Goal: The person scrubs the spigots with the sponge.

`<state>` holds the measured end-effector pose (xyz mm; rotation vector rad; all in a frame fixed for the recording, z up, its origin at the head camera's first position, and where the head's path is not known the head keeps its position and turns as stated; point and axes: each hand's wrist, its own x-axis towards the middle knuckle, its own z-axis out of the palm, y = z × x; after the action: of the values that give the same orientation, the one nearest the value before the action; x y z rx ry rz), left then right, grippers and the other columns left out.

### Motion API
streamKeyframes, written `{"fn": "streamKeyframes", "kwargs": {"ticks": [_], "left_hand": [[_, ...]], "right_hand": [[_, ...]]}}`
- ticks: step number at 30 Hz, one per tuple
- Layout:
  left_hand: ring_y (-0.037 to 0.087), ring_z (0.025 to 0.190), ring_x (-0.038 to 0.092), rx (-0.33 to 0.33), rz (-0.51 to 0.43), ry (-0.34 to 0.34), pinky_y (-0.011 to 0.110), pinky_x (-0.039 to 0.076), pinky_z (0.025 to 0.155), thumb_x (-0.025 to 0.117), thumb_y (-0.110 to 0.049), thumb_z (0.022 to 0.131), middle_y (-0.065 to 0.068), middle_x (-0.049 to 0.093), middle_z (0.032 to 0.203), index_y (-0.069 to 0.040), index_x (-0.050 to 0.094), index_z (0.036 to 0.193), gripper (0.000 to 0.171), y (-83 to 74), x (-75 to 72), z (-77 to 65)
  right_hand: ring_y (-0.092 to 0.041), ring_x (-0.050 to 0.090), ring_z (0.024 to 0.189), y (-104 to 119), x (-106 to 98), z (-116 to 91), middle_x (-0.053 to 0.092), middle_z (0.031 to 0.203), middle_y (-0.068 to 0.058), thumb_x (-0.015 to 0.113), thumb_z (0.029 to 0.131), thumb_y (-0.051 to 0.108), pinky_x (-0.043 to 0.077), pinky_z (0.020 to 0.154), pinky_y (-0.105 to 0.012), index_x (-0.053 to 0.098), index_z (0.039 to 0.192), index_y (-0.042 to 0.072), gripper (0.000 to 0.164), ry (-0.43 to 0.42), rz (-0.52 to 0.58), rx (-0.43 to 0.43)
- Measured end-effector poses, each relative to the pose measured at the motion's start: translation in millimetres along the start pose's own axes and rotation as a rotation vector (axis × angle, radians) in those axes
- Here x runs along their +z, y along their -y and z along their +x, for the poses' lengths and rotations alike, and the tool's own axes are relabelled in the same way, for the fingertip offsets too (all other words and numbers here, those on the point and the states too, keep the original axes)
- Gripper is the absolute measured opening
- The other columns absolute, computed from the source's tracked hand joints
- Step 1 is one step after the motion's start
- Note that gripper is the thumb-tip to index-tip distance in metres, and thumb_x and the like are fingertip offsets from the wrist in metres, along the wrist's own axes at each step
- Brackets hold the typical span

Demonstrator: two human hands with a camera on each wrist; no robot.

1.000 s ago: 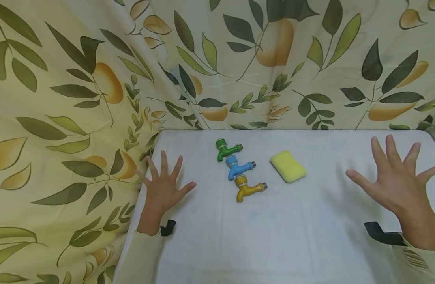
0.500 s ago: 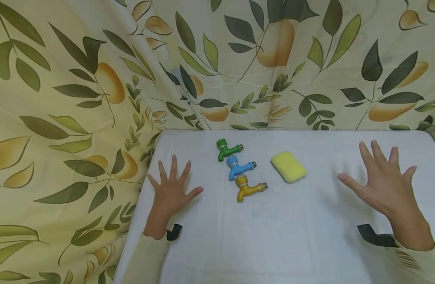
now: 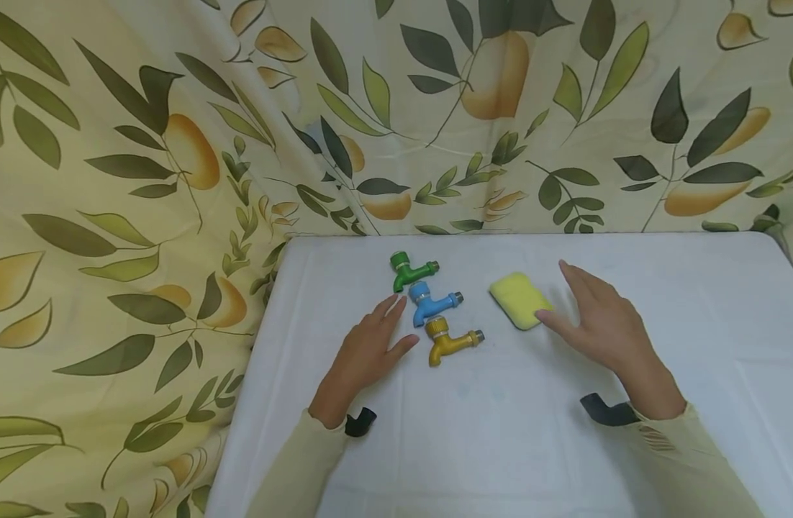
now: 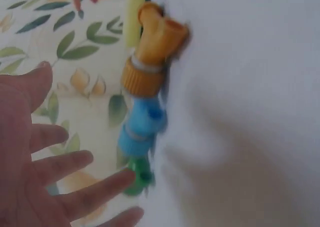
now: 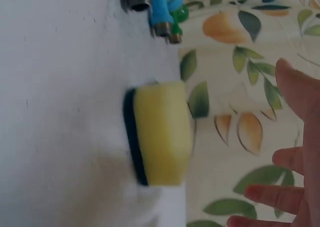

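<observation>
Three taps lie in a slanting row on the white table: a green tap (image 3: 412, 272), a blue tap (image 3: 432, 305) and a yellow tap (image 3: 452, 343). Right of them is a yellow sponge (image 3: 518, 298); its dark underside shows in the right wrist view. My left hand (image 3: 364, 352) hovers just left of the taps, fingers extended and holding nothing. In the left wrist view its fingers spread beside the taps. My right hand (image 3: 600, 324) is just right of the sponge, its thumb overlapping the sponge's edge in the head view. The right wrist view shows a gap between them.
A white cloth covers the table (image 3: 500, 446). Behind it and along the left hangs a leaf-and-fruit patterned curtain (image 3: 144, 288). A black strap piece (image 3: 360, 422) sits at the left wrist, and a similar black piece (image 3: 606, 410) at the right.
Both hands have moved inward, the left rightward to the taps and the right leftward to the sponge. Their spread fingers have drawn closer together. The taps and sponge stay in place.
</observation>
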<state>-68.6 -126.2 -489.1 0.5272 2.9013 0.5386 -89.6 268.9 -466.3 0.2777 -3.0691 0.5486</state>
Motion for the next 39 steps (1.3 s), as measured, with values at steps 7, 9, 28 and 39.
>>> {"fn": "streamKeyframes", "kwargs": {"ticks": [7, 9, 28, 39], "left_hand": [[0.024, 0.152, 0.035, 0.089, -0.157, 0.120, 0.046, 0.043, 0.116, 0.055, -0.061, 0.099, -0.003, 0.023, 0.170, -0.020, 0.026, 0.163, 0.081, -16.9, 20.8, 16.9], [0.024, 0.152, 0.036, 0.093, -0.167, 0.133, 0.047, 0.045, 0.114, 0.058, -0.063, 0.096, -0.006, 0.019, 0.171, -0.023, 0.027, 0.163, 0.083, -21.4, 26.1, 20.6], [0.025, 0.138, 0.049, 0.060, -0.118, 0.161, 0.037, 0.050, 0.108, 0.090, -0.027, 0.079, -0.001, 0.035, 0.164, -0.019, 0.028, 0.162, 0.104, -35.5, 34.1, 29.3], [0.027, 0.139, 0.048, 0.060, -0.175, 0.130, 0.036, 0.047, 0.112, 0.091, -0.024, 0.077, 0.004, 0.043, 0.159, -0.012, 0.032, 0.160, 0.103, -35.6, 36.8, 28.1]], "right_hand": [[-0.053, 0.054, 0.119, 15, 31, 20, 0.052, 0.143, -0.028, 0.051, 0.097, 0.068, 0.050, 0.077, -0.066, 0.043, 0.155, 0.017, 0.077, 0.036, -0.051, 0.006], [-0.052, 0.053, 0.118, 16, 38, 23, 0.053, 0.141, -0.028, 0.049, 0.097, 0.069, 0.050, 0.077, -0.065, 0.044, 0.154, 0.017, 0.077, 0.047, -0.054, 0.021], [-0.044, 0.053, 0.101, 21, 65, 31, 0.058, 0.124, -0.027, 0.068, 0.092, 0.047, 0.047, 0.064, -0.049, 0.052, 0.148, 0.014, 0.068, -0.001, -0.039, 0.031], [-0.045, 0.055, 0.103, 23, 62, 25, 0.058, 0.124, -0.027, 0.065, 0.094, 0.042, 0.049, 0.069, -0.054, 0.053, 0.148, 0.014, 0.062, -0.014, -0.006, 0.077]]}}
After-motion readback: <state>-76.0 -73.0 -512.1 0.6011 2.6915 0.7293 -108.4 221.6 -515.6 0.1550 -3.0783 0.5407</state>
